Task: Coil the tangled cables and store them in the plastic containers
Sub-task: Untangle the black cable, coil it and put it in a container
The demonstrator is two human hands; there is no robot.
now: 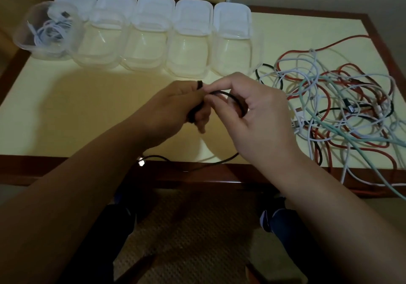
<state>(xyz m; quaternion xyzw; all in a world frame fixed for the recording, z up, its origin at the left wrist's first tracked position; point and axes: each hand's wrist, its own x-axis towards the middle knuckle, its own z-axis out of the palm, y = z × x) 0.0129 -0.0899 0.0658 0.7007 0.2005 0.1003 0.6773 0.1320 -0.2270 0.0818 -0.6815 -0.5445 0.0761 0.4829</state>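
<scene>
The bench [114, 108] has a pale yellow top framed by a dark red-brown wooden edge, and both hands work above its middle. Well to the right of the fingers lies the heap of tangled cables [342, 108], red, white, pale green and black strands looped over one another, some trailing over the near edge of the bench. Beyond the fingers, along the far side, stands a row of clear containers [186, 55], each with a white lid [153, 11] propped behind it. The container at the far left end [26, 39] is tilted and holds a coiled white cable [50, 31].

The left hand [173, 105] is closed around a bundle of black cable [196, 110], its fingers curled round the loops, with a short bend of the cable poking up above the knuckles. The right hand [261, 116] is touching the left at the fingertips; its thumb and forefinger pinch a loop of the same black cable, which arcs back under its palm. Below the fingers, the loose tail of the black cable [197, 167] runs along the near bench edge and ends in a small shiny plug [141, 163] beneath the left wrist. Under the bench, below both forearms, are a woven mat [197, 228] and the person's dark-clothed legs.
</scene>
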